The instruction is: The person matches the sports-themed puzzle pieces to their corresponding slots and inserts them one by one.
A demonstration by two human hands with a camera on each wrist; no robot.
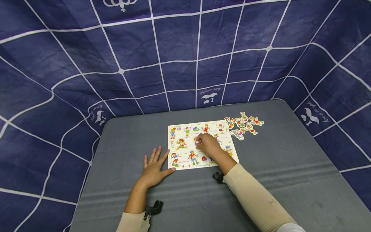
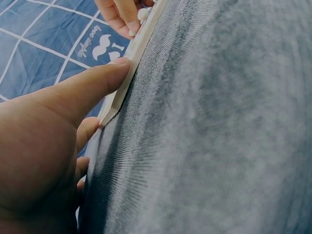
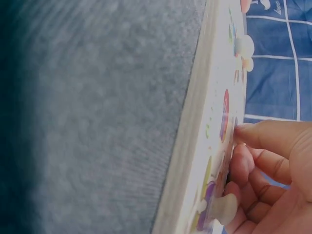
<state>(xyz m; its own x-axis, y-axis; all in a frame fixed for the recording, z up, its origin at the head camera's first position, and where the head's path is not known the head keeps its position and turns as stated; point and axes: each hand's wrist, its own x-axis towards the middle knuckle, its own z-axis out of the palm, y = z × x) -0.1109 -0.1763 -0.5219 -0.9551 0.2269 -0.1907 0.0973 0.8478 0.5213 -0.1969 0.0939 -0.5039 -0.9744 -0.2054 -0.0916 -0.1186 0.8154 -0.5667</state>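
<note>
Blue cloth with white lines (image 1: 176, 38) surrounds a grey table (image 1: 130, 138), where a pale puzzle board (image 1: 190, 146), showing colourful sporting children, lies in the middle. Fingers of the left hand (image 1: 153, 170) are spread, touching its near left corner; those of the right hand (image 1: 208, 145) are bent over its centre, but I cannot tell whether they pinch something. Only the wrist views show clearly its layered side (image 3: 189, 126) and projecting knobs (image 3: 225, 208). Several board outlines contain figures; loose pieces (image 1: 256, 121) lie at far right.

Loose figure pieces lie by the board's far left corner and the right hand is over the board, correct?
Wrong corner: the head view shows the loose figure pieces by the far right corner of the board. The right hand is over it.
</note>
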